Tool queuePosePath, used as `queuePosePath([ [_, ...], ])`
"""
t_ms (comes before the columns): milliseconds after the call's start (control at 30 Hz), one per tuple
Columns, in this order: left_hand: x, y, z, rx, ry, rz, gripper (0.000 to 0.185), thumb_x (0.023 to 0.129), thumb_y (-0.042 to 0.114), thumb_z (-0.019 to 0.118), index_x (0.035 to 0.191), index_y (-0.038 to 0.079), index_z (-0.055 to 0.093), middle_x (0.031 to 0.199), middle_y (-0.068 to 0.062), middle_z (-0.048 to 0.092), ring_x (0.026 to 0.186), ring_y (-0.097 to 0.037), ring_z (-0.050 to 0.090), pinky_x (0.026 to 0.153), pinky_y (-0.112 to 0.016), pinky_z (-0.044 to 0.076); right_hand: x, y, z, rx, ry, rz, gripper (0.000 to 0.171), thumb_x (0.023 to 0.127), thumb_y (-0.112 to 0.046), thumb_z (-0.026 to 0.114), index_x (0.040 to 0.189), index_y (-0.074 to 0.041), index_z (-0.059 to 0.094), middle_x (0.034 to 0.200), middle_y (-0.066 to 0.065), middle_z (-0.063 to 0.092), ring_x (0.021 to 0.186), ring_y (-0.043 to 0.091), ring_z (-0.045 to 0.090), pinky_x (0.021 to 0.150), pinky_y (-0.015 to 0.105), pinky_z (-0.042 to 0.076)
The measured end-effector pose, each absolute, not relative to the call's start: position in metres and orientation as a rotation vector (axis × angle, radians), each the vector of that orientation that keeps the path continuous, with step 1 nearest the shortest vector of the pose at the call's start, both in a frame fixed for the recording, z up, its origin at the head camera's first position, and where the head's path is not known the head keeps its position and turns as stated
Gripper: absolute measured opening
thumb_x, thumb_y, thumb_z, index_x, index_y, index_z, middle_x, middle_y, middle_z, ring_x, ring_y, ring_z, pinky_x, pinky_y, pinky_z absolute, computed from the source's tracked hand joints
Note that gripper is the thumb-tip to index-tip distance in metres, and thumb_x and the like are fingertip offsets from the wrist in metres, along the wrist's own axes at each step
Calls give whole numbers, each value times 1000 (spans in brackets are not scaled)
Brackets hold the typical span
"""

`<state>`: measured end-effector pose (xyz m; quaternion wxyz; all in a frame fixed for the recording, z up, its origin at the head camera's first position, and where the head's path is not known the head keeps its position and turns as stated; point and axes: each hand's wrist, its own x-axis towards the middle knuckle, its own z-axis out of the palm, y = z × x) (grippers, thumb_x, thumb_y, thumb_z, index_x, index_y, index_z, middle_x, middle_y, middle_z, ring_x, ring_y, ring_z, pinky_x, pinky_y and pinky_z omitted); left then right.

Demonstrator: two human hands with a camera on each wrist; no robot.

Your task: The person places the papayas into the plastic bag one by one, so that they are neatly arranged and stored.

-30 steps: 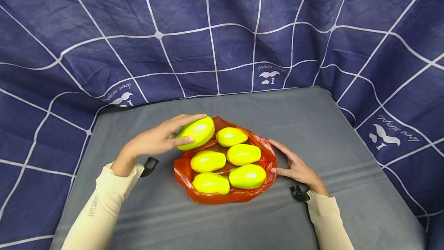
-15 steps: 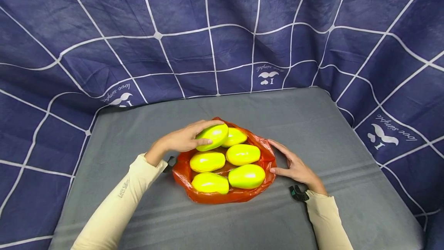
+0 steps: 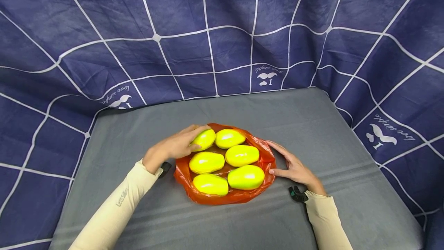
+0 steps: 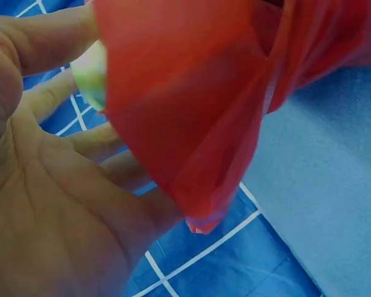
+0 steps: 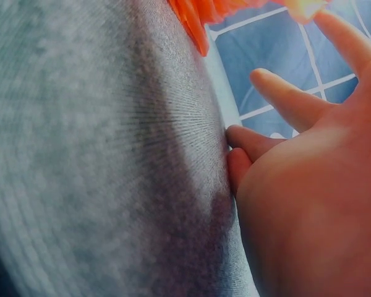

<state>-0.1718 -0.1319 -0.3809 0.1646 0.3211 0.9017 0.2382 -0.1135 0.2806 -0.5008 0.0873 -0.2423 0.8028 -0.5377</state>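
A crumpled red plastic bag (image 3: 225, 198) lies open in the middle of the grey table (image 3: 312, 126), with several yellow-green mangoes in it. My left hand (image 3: 197, 139) grips the back-left mango (image 3: 206, 138), fingers over its top and thumb on its near side, and the mango rests in the bag beside another one (image 3: 229, 138). In the left wrist view the bag (image 4: 185, 105) hides most of that mango (image 4: 89, 74). My right hand (image 3: 277, 158) lies flat on the table, its straight fingers (image 5: 284, 99) touching the bag's right edge (image 5: 198, 18).
A dark blue cloth with white lines (image 3: 222, 30) hangs behind the table and drapes down both sides. Bare grey tabletop (image 5: 99, 154) surrounds the bag. Black wrist straps (image 3: 297, 195) show at both cuffs.
My left hand has carried the mango from left of the bag down into its back-left corner. The right hand has stayed at the bag's right edge.
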Motion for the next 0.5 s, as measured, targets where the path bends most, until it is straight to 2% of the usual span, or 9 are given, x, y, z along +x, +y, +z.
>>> queuePosePath([
  [300, -169, -134, -399, 856, 2673, 528, 59, 97, 13, 66, 150, 14, 42, 142, -17, 50, 124, -39, 53, 104, -56, 45, -116, 279, -504, -742, 2384, -1596, 86, 85, -10, 80, 157, -22, 34, 162, 3, 32, 147, 3, 27, 115, 9, 20],
  [500, -163, -133, -405, 838, 2667, 453, 59, 102, 22, 59, 156, 20, 37, 158, -22, 34, 140, -46, 38, 110, -62, 38, -118, 286, -501, -776, 2393, -1577, 76, 93, -4, 69, 158, -15, 31, 161, 12, 33, 146, 5, 31, 115, 12, 25],
])
